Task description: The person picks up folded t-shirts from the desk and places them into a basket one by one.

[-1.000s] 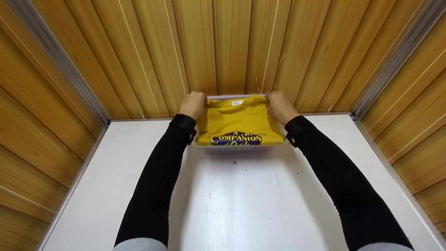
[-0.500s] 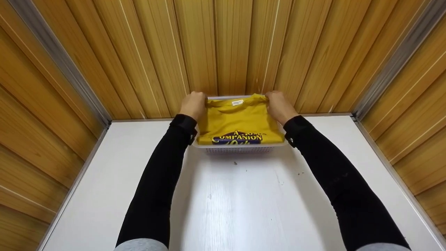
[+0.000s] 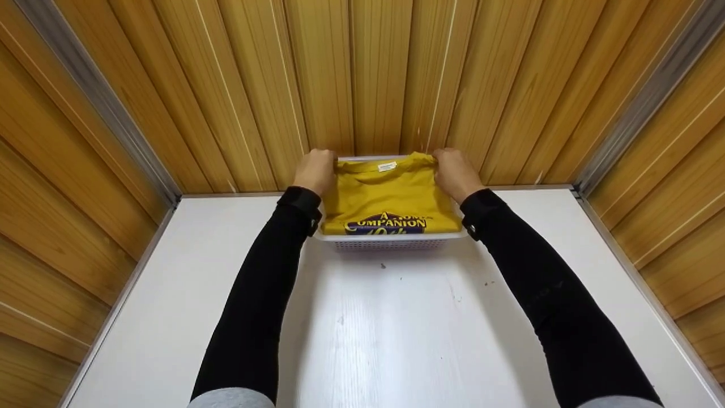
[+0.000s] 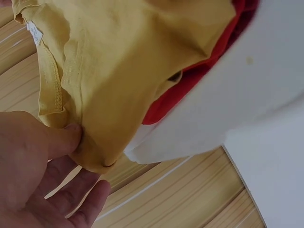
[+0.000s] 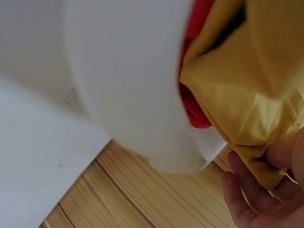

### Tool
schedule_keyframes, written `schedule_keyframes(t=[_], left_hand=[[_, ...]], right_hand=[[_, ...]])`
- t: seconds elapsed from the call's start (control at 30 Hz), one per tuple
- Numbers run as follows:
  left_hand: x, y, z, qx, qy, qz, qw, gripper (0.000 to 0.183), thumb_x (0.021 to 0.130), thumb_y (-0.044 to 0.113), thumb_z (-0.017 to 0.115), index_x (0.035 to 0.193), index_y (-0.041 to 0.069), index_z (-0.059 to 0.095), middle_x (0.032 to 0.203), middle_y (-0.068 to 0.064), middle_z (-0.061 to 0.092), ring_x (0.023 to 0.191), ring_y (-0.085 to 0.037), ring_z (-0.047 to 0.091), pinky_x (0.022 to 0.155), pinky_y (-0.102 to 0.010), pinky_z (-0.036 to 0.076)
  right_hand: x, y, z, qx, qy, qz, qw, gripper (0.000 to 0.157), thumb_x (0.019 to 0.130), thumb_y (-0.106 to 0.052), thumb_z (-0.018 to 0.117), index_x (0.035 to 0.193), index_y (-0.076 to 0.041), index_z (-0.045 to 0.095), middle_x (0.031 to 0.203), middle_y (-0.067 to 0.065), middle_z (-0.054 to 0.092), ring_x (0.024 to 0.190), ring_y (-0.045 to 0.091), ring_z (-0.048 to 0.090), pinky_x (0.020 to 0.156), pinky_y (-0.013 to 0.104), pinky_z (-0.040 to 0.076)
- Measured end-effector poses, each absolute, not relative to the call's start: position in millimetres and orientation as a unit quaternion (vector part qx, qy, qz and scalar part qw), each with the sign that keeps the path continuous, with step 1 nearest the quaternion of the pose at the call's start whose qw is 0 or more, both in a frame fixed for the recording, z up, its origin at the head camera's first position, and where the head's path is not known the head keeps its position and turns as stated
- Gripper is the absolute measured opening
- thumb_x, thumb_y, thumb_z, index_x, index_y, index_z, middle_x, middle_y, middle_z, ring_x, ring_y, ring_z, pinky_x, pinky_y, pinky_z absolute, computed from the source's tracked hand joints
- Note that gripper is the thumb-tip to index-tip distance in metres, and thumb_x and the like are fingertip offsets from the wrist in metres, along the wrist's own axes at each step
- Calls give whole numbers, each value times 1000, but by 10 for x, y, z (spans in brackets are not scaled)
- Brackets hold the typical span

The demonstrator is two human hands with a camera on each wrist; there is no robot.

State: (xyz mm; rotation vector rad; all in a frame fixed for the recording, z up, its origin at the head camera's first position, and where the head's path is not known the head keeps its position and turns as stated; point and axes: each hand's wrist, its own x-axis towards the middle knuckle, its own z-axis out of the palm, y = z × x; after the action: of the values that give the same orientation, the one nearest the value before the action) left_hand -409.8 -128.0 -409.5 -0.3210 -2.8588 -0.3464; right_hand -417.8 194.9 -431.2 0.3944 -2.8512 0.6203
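Note:
A yellow T-shirt (image 3: 391, 195) with a printed "Companion" logo and a white neck label lies folded over the top of a white perforated basket (image 3: 391, 245). My left hand (image 3: 315, 171) pinches the shirt's far left corner between thumb and fingers; the left wrist view shows the cloth (image 4: 109, 85) under the thumb. At the far right corner my right hand (image 3: 456, 173) pinches the shirt the same way, as the right wrist view shows the bunched cloth (image 5: 266, 156). Red cloth (image 4: 175, 95) shows beneath the yellow shirt, inside the basket wall.
The basket stands at the far edge of a white table (image 3: 374, 328), close to a wood-patterned back wall (image 3: 374, 79). Similar panelled walls rise on the left (image 3: 62, 187) and right (image 3: 674, 209). Small dark marks dot the tabletop.

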Motion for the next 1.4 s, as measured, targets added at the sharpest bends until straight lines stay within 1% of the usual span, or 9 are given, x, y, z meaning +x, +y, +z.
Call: schedule_keyframes(t=[0.23, 0.67, 0.83, 0.93, 1.1, 1.17, 1.23, 1.33, 1.4], left_hand=[[-4119, -1260, -4077, -103, -977, -121, 142, 18, 83, 0, 60, 97, 6, 70, 104, -21, 73, 97, -41, 69, 84, -51, 55], [-4149, -1244, -4144, -79, -977, -142, 137, 28, 85, -2, 58, 106, 9, 74, 106, -16, 75, 99, -35, 70, 88, -45, 56], [-4143, -1259, -4156, -48, -982, -113, 142, 26, 91, 6, 57, 111, 13, 72, 110, -12, 74, 106, -36, 67, 100, -51, 45], [-4107, -1295, -4156, -44, -983, -99, 148, 19, 94, 15, 59, 109, 12, 71, 112, -11, 74, 109, -36, 64, 100, -53, 41], [-3947, -1301, -4105, -121, -975, -110, 149, 20, 95, 21, 61, 105, 11, 75, 107, -10, 75, 102, -34, 67, 91, -50, 49], [-3826, -1265, -4088, -164, -971, -116, 129, 21, 96, 23, 60, 106, 12, 75, 106, -8, 75, 99, -31, 69, 88, -47, 52], [-3658, -1219, -4094, -205, -966, -120, 105, 22, 97, 24, 60, 108, 12, 75, 106, -7, 74, 95, -26, 69, 87, -43, 55], [-3341, -1132, -4130, -265, -952, -126, 83, 22, 98, 24, 59, 109, 13, 74, 105, -4, 74, 94, -20, 69, 86, -38, 57], [-3129, -1081, -4177, -305, -939, -129, 89, 22, 99, 24, 58, 109, 13, 74, 102, -3, 73, 94, -19, 68, 86, -36, 57]], right_hand=[[-4192, 1960, -4284, 128, -966, 192, 113, 39, 89, 5, 46, 124, 3, 62, 120, 25, 65, 116, 40, 61, 101, 50, 49], [-4188, 1938, -4287, 123, -970, 188, 92, 43, 88, 3, 46, 130, 3, 59, 125, 26, 63, 120, 40, 59, 105, 49, 47], [-4194, 1936, -4309, 127, -971, 190, 62, 51, 89, 0, 47, 140, -3, 53, 134, 25, 60, 125, 40, 57, 108, 50, 45], [-4160, 1938, -4312, 136, -971, 192, 40, 50, 90, -4, 49, 140, -4, 54, 135, 23, 61, 124, 38, 58, 107, 50, 45], [-4003, 1940, -4248, 159, -966, 204, 29, 37, 96, -13, 52, 129, -2, 64, 133, 20, 63, 117, 32, 60, 102, 47, 48], [-3885, 1938, -4216, 172, -962, 213, 15, 35, 98, -18, 52, 128, -5, 66, 132, 18, 64, 96, 28, 66, 85, 42, 54], [-3733, 1930, -4200, 194, -957, 217, 3, 34, 100, -22, 52, 126, -7, 67, 128, 14, 66, 85, 24, 64, 76, 37, 53], [-3460, 1932, -4187, 242, -946, 214, 0, 31, 101, -27, 54, 122, -11, 70, 120, 8, 71, 83, 20, 66, 75, 37, 56], [-3279, 1948, -4192, 282, -937, 205, 15, 30, 100, -28, 55, 118, -11, 72, 115, 6, 73, 100, 21, 67, 90, 41, 55]])
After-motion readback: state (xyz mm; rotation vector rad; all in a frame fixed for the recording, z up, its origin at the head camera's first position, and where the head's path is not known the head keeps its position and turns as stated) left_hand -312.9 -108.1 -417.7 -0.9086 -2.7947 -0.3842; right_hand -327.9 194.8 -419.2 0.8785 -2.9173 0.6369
